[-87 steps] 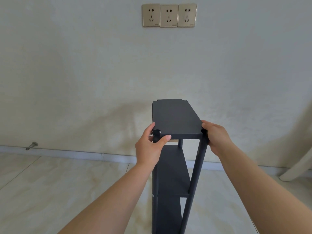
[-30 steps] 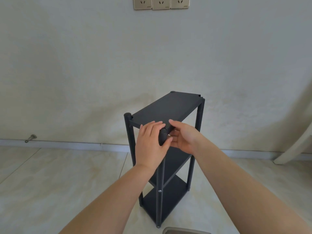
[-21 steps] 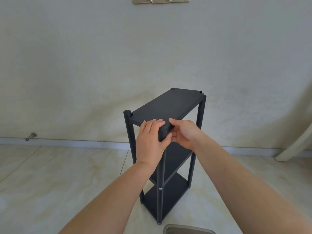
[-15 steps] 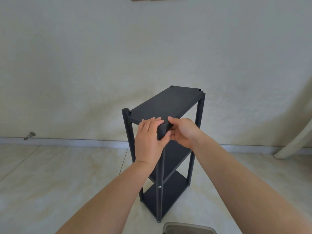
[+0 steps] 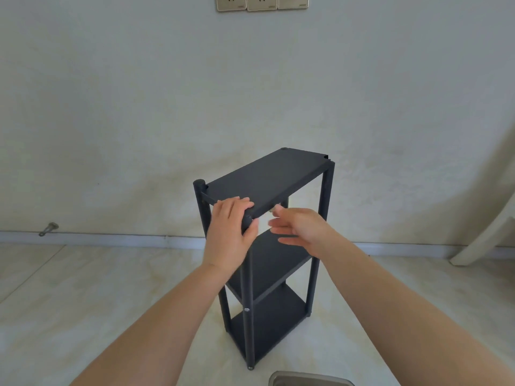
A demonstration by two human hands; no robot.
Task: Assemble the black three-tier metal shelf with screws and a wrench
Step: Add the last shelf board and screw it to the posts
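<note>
The black three-tier shelf (image 5: 267, 179) stands upright on the tiled floor, turned at an angle with one corner post toward me. My left hand (image 5: 230, 232) grips the top of that near post, fingers over the edge of the top board and thumb round the post. Just to the right, my right hand (image 5: 298, 228) hovers with fingers spread and relaxed, off the shelf, holding nothing. A silver screw head (image 5: 247, 309) shows on the near post at the lowest tier. No wrench or loose screws are in view.
A pale wall with a row of sockets (image 5: 262, 2) is right behind the shelf. A metal door stop (image 5: 48, 228) sticks out of the skirting at left. A white chair leg (image 5: 485, 238) slants at the right edge. A grey metal object (image 5: 309, 380) lies at the bottom edge.
My right hand has let go of the near corner post and drawn back to the right with fingers spread. Earlier the shelf was turned to its angled position. The left hand keeps its grip.
</note>
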